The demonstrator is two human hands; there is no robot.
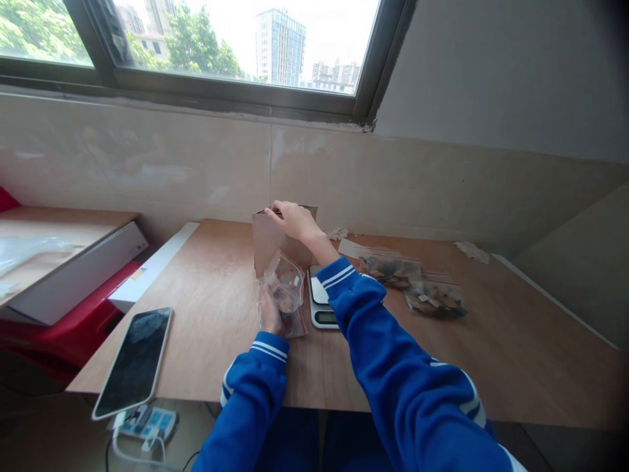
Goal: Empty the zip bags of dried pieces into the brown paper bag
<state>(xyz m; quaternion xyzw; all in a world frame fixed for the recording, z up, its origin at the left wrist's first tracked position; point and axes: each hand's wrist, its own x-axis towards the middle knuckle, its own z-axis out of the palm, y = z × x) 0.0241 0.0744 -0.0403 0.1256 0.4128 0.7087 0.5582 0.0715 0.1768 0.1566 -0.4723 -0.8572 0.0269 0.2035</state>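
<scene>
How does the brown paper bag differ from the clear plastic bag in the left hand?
The paper bag is brown and opaque; the plastic bag is see-through. The paper bag stands on the table; the plastic bag is held in the left hand. Each has a hand at it, the right hand at the paper bag's top.

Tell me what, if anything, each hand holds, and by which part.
Left hand: clear zip bag, by its lower left side. Right hand: at the top edge of the brown paper bag; grip unclear.
</scene>
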